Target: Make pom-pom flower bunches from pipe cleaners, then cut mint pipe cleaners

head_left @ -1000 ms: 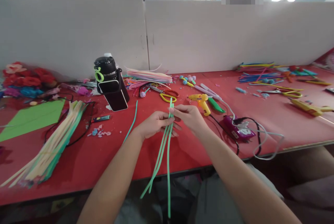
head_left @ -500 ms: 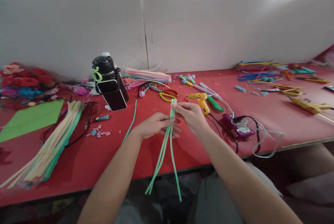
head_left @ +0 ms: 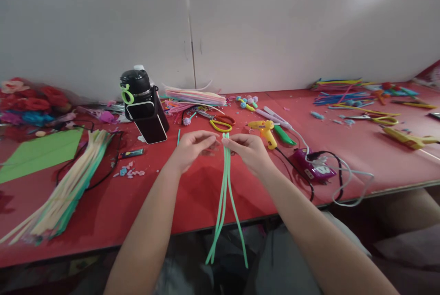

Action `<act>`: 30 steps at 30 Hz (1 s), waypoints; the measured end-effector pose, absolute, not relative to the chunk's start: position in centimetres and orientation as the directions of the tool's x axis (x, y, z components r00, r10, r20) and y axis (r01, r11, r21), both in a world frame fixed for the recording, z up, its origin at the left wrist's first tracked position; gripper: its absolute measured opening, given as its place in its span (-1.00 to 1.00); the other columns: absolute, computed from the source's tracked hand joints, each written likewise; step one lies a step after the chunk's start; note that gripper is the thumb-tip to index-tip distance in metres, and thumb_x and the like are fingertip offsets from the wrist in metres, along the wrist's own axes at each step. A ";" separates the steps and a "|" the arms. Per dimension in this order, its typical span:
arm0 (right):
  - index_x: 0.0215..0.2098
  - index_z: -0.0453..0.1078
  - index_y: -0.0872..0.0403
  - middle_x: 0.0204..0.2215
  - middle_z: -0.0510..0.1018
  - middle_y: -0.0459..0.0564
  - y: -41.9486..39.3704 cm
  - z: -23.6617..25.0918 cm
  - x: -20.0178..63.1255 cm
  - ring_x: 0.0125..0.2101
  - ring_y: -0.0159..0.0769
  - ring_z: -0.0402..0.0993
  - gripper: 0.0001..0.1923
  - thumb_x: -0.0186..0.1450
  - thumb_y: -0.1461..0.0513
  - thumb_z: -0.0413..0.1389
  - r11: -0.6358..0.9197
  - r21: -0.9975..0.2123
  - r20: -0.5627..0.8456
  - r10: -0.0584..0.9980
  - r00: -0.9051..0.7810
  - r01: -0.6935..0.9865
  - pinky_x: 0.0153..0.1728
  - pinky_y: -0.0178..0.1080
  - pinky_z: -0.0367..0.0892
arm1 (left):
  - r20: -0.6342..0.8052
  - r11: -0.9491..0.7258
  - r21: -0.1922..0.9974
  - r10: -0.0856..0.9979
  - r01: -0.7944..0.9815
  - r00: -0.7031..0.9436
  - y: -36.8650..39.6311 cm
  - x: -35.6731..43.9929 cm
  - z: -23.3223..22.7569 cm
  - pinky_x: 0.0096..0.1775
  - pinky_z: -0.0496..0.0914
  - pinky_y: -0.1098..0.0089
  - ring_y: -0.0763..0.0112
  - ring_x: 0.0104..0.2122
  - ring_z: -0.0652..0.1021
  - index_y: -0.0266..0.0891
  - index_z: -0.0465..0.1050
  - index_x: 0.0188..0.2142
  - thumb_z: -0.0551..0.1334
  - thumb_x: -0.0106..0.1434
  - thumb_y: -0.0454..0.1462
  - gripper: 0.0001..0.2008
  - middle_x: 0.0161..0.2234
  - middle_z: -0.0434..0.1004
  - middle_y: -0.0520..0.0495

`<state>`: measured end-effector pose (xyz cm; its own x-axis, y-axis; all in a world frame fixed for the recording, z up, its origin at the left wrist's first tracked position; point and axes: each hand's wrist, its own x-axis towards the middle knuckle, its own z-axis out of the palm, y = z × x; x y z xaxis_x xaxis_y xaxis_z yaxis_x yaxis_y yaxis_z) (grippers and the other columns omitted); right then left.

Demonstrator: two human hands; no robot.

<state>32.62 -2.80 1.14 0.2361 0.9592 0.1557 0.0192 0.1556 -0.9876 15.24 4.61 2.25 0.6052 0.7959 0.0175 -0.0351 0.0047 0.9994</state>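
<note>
My right hand (head_left: pixel 248 148) pinches a small bunch of green pipe cleaners (head_left: pixel 225 185) near their top ends. Their lower ends hang spread apart past the table's front edge. Just left of the tops is my left hand (head_left: pixel 195 148), fingers loosely apart with a small gap to the bunch and nothing visible in it. Partly hidden behind this hand, a single green pipe cleaner (head_left: pixel 178 136) lies on the red table. Scissors (head_left: pixel 220 124) with yellow and red handles rest just beyond both hands.
A yellow glue gun (head_left: pixel 264 130), a green-handled tool (head_left: pixel 284 135) and a purple power strip (head_left: pixel 313 166) with cords lie at right. At left are a black bottle (head_left: pixel 146 111), a cream-and-green pipe cleaner bundle (head_left: pixel 74 180) and green paper (head_left: pixel 41 155). A white partition (head_left: pixel 275 38) stands behind.
My left hand has let go of the green pipe cleaners and moved up and left. The bunch now hangs straighter from my right hand, its lower ends shifted right.
</note>
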 end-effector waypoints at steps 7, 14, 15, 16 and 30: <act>-0.50 0.58 0.08 -0.59 0.51 -0.08 -3.0 1.2 32.2 -0.53 -0.39 0.29 -0.63 0.06 -0.06 0.37 0.127 -0.975 0.162 0.969 0.189 0.181 -0.47 -0.27 0.19 | 0.055 -0.050 0.998 0.816 -0.024 0.575 4.8 15.5 1.9 -0.33 0.51 0.38 0.36 -0.38 0.62 -0.26 0.66 -0.29 0.45 0.08 -0.13 -0.74 -0.39 0.67 -0.10; -0.47 0.61 0.10 -0.58 0.52 -0.08 -2.9 0.9 32.3 -0.52 -0.38 0.29 -0.64 0.06 -0.04 0.37 0.121 -0.962 0.170 0.967 0.191 0.243 -0.45 -0.27 0.18 | 0.089 -0.133 0.990 0.823 0.038 0.560 4.8 15.3 2.0 -0.32 0.43 0.37 0.38 -0.39 0.56 -0.25 0.68 -0.35 0.44 0.07 -0.15 -0.78 -0.39 0.68 -0.11; -0.47 0.61 0.10 -0.59 0.51 -0.08 -2.9 0.9 32.3 -0.52 -0.38 0.30 -0.64 0.07 -0.04 0.36 0.114 -0.962 0.164 0.968 0.191 0.248 -0.46 -0.27 0.18 | 0.111 -0.161 0.986 0.820 0.040 0.562 4.8 15.3 2.0 -0.32 0.40 0.38 0.41 -0.41 0.53 -0.25 0.68 -0.38 0.45 0.06 -0.15 -0.79 -0.41 0.67 -0.09; -0.46 0.61 0.10 -0.60 0.51 -0.08 -2.9 0.9 32.3 -0.53 -0.38 0.30 -0.63 0.07 -0.05 0.36 0.106 -0.962 0.157 0.969 0.189 0.253 -0.46 -0.27 0.18 | 0.130 -0.182 0.983 0.815 0.037 0.565 4.8 15.3 2.1 -0.32 0.37 0.39 0.44 -0.43 0.50 -0.24 0.67 -0.40 0.45 0.06 -0.15 -0.80 -0.43 0.66 -0.07; -0.49 0.54 0.14 -0.62 0.44 -0.10 -2.7 0.8 32.6 -0.56 -0.43 0.20 -0.54 0.09 -0.11 0.33 0.117 -0.950 0.162 0.977 0.137 0.289 -0.51 -0.29 0.09 | 0.020 0.047 0.994 0.822 -0.102 0.569 5.1 16.3 1.0 -0.37 0.25 0.39 0.47 -0.45 0.41 -0.25 0.69 -0.41 0.55 -0.11 -0.07 -0.66 -0.46 0.61 -0.08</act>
